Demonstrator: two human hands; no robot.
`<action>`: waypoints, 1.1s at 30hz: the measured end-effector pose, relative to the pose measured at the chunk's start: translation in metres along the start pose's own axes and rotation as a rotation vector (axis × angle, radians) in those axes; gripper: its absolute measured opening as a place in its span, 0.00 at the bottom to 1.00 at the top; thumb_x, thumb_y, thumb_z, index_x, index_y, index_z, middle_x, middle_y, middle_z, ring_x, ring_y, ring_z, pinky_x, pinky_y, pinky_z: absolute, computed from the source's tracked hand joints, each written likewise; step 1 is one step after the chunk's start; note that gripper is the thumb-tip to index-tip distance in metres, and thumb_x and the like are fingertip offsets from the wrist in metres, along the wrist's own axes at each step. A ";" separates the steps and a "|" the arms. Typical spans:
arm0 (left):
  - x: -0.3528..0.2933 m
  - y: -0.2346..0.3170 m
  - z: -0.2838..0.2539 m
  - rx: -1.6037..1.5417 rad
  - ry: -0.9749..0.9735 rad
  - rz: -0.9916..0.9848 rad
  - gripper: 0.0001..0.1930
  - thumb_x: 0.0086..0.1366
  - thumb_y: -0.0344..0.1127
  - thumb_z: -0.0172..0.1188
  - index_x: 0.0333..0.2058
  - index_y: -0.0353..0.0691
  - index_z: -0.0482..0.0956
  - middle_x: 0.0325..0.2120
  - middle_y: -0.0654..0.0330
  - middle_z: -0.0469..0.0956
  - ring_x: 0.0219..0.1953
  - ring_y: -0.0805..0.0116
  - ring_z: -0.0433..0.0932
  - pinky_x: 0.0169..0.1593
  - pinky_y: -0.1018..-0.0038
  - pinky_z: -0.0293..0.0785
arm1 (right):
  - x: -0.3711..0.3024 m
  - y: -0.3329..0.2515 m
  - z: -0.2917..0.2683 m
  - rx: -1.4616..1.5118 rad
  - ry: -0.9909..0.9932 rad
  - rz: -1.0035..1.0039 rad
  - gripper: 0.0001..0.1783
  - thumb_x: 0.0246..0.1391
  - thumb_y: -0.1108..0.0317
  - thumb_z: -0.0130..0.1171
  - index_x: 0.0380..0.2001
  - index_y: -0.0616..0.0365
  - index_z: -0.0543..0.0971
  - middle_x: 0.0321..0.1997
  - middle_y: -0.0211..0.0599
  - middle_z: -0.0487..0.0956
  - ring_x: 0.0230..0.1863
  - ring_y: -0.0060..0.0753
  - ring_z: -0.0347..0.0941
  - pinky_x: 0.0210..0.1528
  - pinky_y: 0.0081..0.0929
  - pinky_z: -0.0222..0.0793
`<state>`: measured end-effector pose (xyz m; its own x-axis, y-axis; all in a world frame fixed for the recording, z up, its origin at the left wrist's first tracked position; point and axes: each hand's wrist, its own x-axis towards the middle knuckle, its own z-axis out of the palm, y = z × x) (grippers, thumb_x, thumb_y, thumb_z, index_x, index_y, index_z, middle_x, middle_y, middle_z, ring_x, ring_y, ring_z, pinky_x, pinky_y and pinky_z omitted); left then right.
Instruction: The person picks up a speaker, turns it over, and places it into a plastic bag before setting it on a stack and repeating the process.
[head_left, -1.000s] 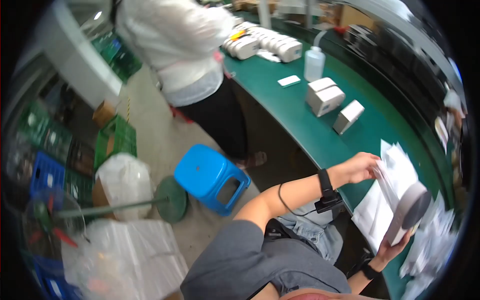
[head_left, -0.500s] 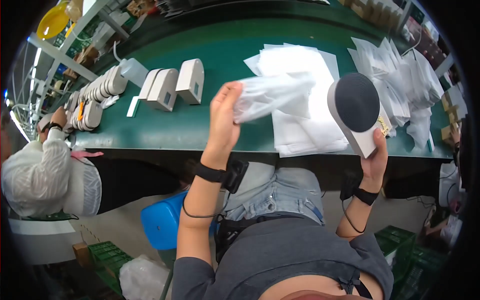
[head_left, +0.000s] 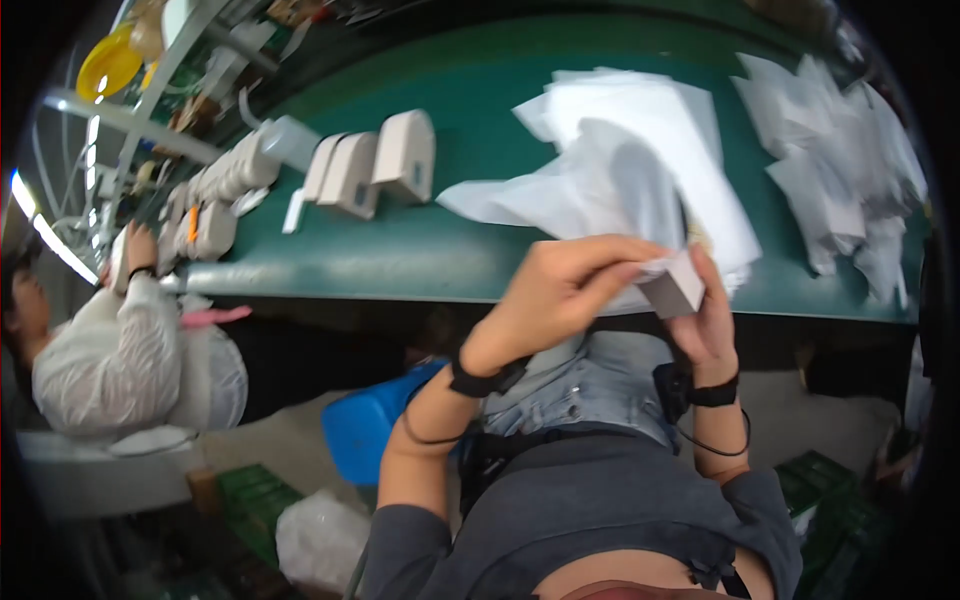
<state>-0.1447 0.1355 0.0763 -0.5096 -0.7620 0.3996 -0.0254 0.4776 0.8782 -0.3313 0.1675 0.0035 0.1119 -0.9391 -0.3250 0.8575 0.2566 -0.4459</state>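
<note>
Both hands are up in front of the belly, right at the near edge of the green bench [head_left: 420, 250]. The left hand [head_left: 560, 300] is pinched on a clear plastic bag [head_left: 620, 180], fingers curled around its lower end, and the right hand [head_left: 705, 320] is wrapped under a small pale device [head_left: 675, 285], which sits between the two hands at about 3 o'clock from the left one. My read: the device is partway into the bag, so bagging is in progress and not finished. I can't tell how deep it sits, since the bag blurs over it.

What looks done: three white boxes [head_left: 375, 165] stand upright at 10 o'clock, near a row of more white units [head_left: 215, 195] further left. Left to use: a loose pile of bags [head_left: 850, 170] at 1 o'clock.

Room-wise, the bench between boxes and bags is bare green, fine for setting down. At 9 o'clock a co-worker in white [head_left: 120, 350] is working, well apart. A blue stool [head_left: 370, 425] sits close by the left knee.
</note>
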 end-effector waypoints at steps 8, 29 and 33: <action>0.034 -0.017 0.017 0.296 0.555 0.242 0.06 0.57 0.25 0.52 0.34 0.34 0.74 0.28 0.57 0.73 0.26 0.68 0.74 0.30 0.78 0.70 | 0.005 0.020 -0.009 -1.111 0.013 -0.652 0.21 0.51 0.65 0.57 0.46 0.63 0.68 0.41 0.34 0.71 0.41 0.22 0.68 0.43 0.19 0.66; -0.003 0.009 -0.056 0.026 0.413 -0.257 0.04 0.64 0.31 0.48 0.32 0.37 0.69 0.21 0.68 0.67 0.23 0.83 0.64 0.25 0.83 0.61 | 0.032 0.015 0.075 -0.953 -0.440 0.119 0.21 0.49 0.64 0.59 0.44 0.64 0.70 0.41 0.36 0.74 0.43 0.29 0.70 0.48 0.25 0.64; -0.011 0.072 -0.090 -0.052 0.513 -0.141 0.05 0.65 0.30 0.48 0.35 0.36 0.69 0.24 0.66 0.70 0.24 0.85 0.66 0.28 0.87 0.63 | -0.012 -0.007 0.125 -1.749 -0.708 -0.666 0.16 0.35 0.76 0.63 0.33 0.60 0.75 0.38 0.40 0.73 0.49 0.43 0.67 0.56 0.40 0.57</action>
<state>-0.0633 0.1388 0.1591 -0.0185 -0.9395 0.3421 -0.0137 0.3423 0.9395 -0.2762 0.1483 0.1148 0.5595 -0.7581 0.3352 -0.4377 -0.6136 -0.6572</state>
